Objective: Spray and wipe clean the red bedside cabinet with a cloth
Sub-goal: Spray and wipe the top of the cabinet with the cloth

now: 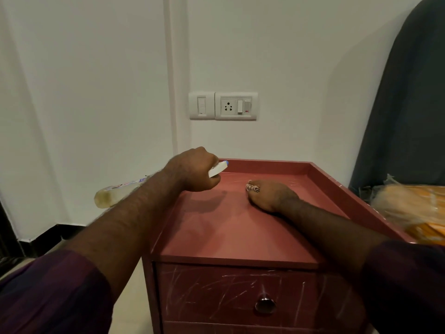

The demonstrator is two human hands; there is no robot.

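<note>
Curled right hand [272, 196], perhaps atop cloth [252, 188]

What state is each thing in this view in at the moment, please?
spray bottle, tilted near level, held by the left hand, nozzle over the cabinet
cloth, bunched on the cabinet top, gripped by the right hand, mostly hidden
top drawer, shut, front scratched

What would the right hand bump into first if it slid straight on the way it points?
Probably the white nozzle of the spray bottle gripped in the left hand. The right hand points back-left across the red cabinet top toward it; height is unclear, so it might pass beneath.
</note>
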